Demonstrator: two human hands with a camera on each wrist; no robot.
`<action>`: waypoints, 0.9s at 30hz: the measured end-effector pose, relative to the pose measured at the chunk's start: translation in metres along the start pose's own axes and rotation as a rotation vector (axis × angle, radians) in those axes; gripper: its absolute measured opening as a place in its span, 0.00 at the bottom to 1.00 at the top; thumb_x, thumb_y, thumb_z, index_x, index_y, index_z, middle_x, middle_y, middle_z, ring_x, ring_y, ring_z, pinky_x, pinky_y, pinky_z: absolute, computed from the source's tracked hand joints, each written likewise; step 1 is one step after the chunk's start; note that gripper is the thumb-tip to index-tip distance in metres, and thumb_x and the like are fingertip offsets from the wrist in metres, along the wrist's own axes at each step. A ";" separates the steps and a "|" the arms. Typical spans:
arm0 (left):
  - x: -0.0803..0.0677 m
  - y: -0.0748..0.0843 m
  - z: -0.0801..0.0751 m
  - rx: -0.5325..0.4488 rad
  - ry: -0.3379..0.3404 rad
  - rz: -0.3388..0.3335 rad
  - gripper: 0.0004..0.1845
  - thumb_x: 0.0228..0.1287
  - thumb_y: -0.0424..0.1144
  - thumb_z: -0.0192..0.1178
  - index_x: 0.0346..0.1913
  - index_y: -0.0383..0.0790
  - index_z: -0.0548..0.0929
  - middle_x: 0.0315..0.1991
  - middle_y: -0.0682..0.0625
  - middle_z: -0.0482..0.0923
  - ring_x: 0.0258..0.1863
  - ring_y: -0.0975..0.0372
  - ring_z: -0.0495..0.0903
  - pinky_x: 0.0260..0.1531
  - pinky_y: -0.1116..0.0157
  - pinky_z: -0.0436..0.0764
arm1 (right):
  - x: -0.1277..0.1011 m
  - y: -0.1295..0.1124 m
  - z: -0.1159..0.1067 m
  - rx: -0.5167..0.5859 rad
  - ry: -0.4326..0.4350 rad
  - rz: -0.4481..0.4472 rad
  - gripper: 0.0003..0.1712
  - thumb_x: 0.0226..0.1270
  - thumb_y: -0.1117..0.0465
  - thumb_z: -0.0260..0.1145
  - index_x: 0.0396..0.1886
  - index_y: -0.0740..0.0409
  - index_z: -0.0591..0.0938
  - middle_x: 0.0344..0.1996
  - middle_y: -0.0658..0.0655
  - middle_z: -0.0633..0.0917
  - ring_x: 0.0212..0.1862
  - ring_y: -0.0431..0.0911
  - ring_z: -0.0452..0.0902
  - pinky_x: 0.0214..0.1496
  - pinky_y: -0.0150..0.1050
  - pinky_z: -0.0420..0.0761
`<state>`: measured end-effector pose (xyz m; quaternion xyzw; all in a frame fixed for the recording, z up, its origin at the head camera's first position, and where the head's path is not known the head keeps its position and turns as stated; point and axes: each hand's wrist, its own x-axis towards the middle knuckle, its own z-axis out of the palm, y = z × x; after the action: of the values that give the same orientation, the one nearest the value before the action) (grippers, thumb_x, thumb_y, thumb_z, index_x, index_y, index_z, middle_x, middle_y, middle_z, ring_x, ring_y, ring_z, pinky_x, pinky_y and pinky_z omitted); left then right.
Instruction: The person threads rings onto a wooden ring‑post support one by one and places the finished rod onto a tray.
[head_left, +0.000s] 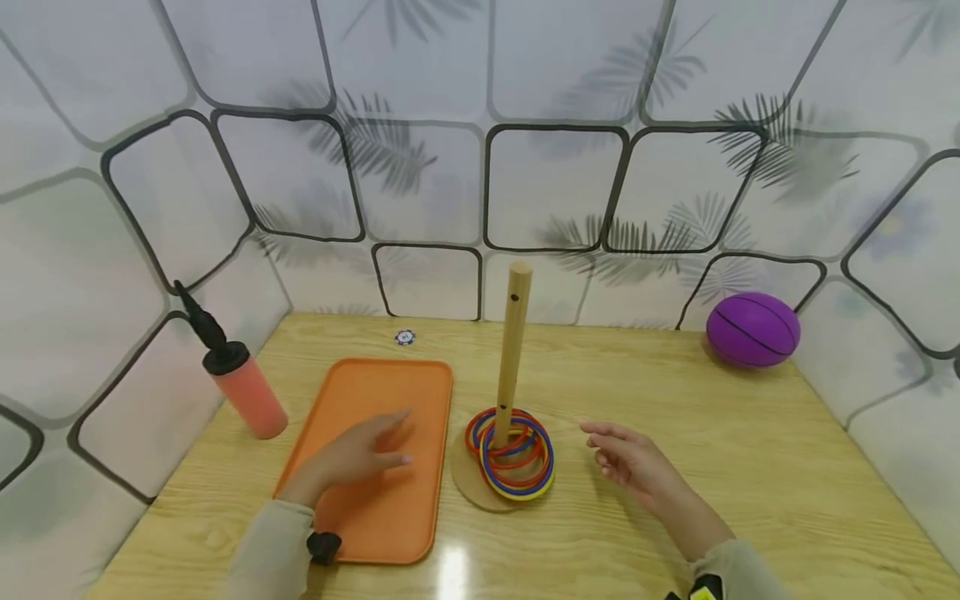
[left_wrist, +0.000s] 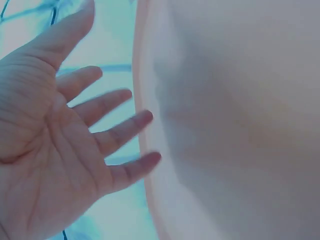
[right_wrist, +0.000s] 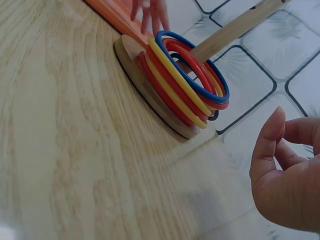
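A ring-toss set stands mid-table between a person's two empty hands.

The wooden peg (head_left: 512, 350) rises upright from a round wooden base (head_left: 471, 483), with a loose stack of thin plastic rings (head_left: 512, 452) in red, blue and yellow lying around its foot; the topmost is blue in the right wrist view. The left hand (head_left: 360, 454) lies over the orange tray (head_left: 390, 517) just left of the base, fingers spread straight and gripping nothing. The right hand (head_left: 630, 462) hovers just right of the rings, fingers loosely curled and holding nothing. On the wooden table (head_left: 750, 467) are also a pink hand pump (head_left: 238, 379), a purple ball (head_left: 753, 330) and a small round token (head_left: 405, 337).
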<state>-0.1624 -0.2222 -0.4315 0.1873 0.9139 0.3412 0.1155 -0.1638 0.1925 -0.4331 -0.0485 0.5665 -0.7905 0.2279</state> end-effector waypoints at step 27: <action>-0.085 -0.078 -0.049 -0.252 0.036 -0.061 0.43 0.58 0.34 0.65 0.69 0.19 0.52 0.66 0.22 0.51 0.63 0.32 0.54 0.46 0.79 0.69 | 0.046 -0.020 0.082 -0.449 -0.272 -0.195 0.31 0.70 0.61 0.59 0.69 0.66 0.64 0.56 0.64 0.75 0.38 0.43 0.81 0.37 0.38 0.80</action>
<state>-0.1230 -0.3404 -0.4400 0.1371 0.8709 0.4531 0.1320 -0.1834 0.1069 -0.3945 -0.2578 0.6844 -0.6494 0.2082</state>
